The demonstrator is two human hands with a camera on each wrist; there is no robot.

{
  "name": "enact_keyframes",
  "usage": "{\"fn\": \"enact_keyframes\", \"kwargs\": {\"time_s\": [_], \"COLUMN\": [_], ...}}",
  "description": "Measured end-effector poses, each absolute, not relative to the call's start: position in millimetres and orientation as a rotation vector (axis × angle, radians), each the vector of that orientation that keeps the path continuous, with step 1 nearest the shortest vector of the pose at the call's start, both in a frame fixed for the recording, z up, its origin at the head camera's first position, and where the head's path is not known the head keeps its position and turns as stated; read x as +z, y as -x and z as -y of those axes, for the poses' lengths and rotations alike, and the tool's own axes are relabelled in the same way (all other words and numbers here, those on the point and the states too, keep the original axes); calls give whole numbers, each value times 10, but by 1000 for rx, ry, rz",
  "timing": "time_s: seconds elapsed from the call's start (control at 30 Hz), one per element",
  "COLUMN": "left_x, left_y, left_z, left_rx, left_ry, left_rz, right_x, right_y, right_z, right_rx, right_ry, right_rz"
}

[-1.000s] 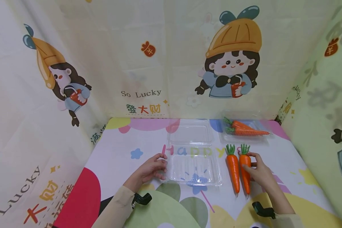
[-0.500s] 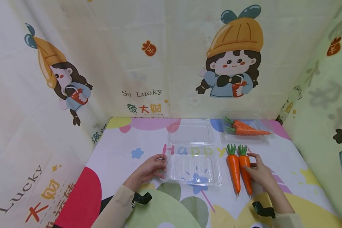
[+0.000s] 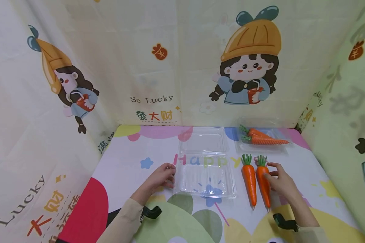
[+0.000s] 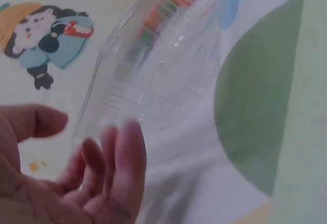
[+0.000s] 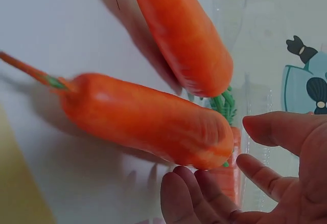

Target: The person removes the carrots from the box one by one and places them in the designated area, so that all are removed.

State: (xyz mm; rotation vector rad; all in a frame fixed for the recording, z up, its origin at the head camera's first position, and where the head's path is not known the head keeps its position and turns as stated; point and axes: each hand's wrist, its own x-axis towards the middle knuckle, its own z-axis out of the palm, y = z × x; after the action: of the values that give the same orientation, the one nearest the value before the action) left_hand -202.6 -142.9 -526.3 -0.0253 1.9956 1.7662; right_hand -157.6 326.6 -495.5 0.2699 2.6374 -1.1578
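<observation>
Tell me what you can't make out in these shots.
- Left wrist view: left hand and open clear box blurred; contact unclear.
- Right wrist view: right hand cut by the edge; grip on the near carrot unclear.
- Head view: far box's carrot count, overlapping.

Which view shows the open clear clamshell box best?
Head view: the whole open clear clamshell box lies flat, lid and tray visible. Left wrist shows only a blurred tray edge; right wrist shows only a sliver behind the carrots.
</observation>
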Motion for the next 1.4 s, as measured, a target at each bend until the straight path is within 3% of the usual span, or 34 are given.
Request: {"fn": "enact_keyframes", "kwargs": {"time_s": [0.13, 0.37, 0.73, 0.97, 1.4], "left_x": [-5157, -4928, -4931, -5011, -4980], "left_y": [1978, 1808, 1545, 1420, 1418], "left_z": [1347, 1110, 683, 369, -370], "left_rx": [1571, 1060, 795, 791, 353], "left_ry": [-12, -311, -805, -992, -1248], "left_rz": [-2430, -3051, -3043, -3020, -3127], "right_x": [-4936, -4888, -4746, -4748, -4783], "right_y": [1594, 1646, 1802, 1999, 2540], "right_z": [-3291, -3312, -3304, -3291, -3459], "right_rx": [-1125, -1062, -944, -930, -845], "right_ry": [-272, -267, -191, -144, -40], "right_rz": [-2653, -2694, -2887, -3134, -3376]}}
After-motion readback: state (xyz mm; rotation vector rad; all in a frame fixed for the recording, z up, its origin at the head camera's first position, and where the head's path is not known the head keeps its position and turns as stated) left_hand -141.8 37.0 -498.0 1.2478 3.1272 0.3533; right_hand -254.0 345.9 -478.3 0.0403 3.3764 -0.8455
